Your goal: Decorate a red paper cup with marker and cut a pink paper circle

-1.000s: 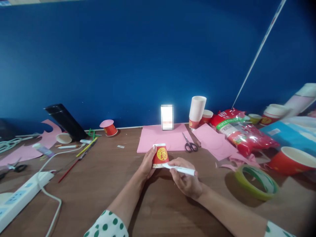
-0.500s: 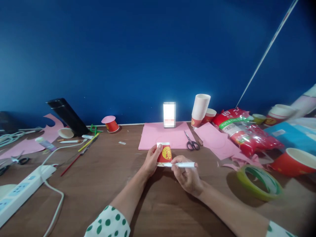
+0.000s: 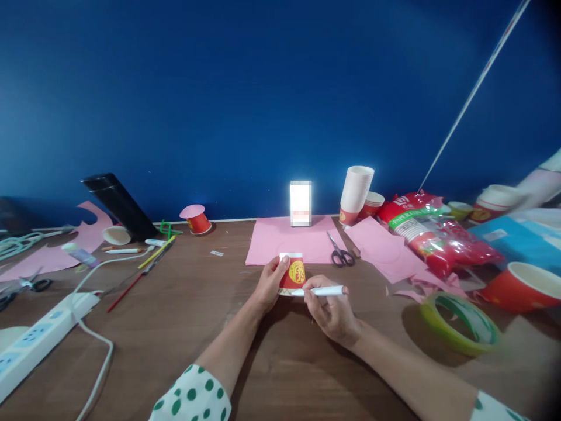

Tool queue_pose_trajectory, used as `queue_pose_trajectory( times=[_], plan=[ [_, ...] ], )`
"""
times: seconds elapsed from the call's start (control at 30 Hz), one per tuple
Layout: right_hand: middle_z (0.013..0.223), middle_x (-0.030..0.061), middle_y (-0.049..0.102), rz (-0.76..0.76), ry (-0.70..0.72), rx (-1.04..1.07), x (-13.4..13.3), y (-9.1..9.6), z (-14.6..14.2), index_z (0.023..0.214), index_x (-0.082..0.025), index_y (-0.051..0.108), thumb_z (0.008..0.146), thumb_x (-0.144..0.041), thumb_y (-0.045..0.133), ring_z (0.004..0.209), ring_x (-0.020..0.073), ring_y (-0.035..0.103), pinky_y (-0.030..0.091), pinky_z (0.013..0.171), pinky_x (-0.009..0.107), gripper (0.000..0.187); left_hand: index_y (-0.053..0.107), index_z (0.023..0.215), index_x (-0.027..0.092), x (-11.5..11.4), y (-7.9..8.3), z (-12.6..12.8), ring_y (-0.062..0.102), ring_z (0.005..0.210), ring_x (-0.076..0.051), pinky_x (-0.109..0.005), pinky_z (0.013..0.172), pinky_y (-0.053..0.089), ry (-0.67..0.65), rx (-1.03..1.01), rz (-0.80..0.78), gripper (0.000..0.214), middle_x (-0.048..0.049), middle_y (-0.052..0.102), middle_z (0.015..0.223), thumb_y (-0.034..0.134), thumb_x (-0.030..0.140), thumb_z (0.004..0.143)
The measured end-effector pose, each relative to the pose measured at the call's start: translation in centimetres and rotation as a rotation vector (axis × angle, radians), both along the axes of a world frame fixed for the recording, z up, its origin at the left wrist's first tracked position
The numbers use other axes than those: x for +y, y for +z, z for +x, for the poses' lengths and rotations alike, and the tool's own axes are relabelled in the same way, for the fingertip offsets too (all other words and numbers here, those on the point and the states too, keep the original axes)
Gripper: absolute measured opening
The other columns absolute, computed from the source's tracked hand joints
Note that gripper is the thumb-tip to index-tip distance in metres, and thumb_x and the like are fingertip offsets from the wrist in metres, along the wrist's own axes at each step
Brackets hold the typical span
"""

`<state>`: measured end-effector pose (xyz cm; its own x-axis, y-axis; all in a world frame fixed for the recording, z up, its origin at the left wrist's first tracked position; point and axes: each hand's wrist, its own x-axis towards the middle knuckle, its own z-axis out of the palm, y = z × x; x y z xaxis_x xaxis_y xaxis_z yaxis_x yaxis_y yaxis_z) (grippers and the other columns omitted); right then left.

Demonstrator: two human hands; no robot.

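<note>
A small red paper cup (image 3: 294, 273) with a yellow emblem stands upside down on the brown table (image 3: 184, 327), just in front of a pink paper sheet (image 3: 294, 242). My left hand (image 3: 268, 285) wraps round the cup's left side and holds it. My right hand (image 3: 329, 313) grips a white pen (image 3: 322, 290) lying nearly level, its tip touching the cup's lower rim.
Black scissors (image 3: 339, 254) lie on the pink sheet. A stack of cups (image 3: 356, 193), a red plastic bag (image 3: 432, 234), a green tape roll (image 3: 460, 330) and a red bowl (image 3: 521, 286) crowd the right. A power strip (image 3: 35, 345), pencils and another upturned cup (image 3: 196, 219) lie left.
Over the second, the cup and both hands shifted slightly right and farther from me. The pen levelled out against the cup's rim. Since half a second ago almost nothing has moved.
</note>
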<state>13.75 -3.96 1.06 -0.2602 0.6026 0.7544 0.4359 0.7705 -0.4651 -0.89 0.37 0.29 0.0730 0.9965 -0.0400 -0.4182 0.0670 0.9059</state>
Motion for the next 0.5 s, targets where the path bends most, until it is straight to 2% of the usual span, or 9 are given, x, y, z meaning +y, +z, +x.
queue_pose_trajectory(
  times=[0.13, 0.5],
  plan=[
    [0.076, 0.0048, 0.064, -0.057, -0.004, -0.004, -0.06, 0.10, 0.05, 0.086, -0.020, 0.052, 0.091, -0.020, 0.044, 0.064, 0.0159, 0.061, 0.050, 0.067, 0.030, 0.010, 0.060, 0.077, 0.012, -0.07, 0.06, 0.01, 0.052, 0.056, -0.010, -0.022, 0.054, 0.040, 0.000, 0.000, 0.004, 0.040, -0.0006, 0.058, 0.064, 0.067, 0.052, 0.070],
    [0.073, 0.0032, 0.061, -0.057, 0.024, 0.020, 0.07, 0.57, -0.11, 0.082, -0.020, 0.052, 0.091, -0.018, 0.044, 0.064, 0.0153, 0.059, 0.050, 0.063, 0.028, 0.012, 0.062, 0.079, 0.012, 0.09, -0.26, 0.07, 0.054, 0.056, -0.011, -0.023, 0.056, 0.042, 0.011, -0.006, -0.007, 0.041, -0.0009, 0.060, 0.065, 0.068, 0.051, 0.069]
  ],
)
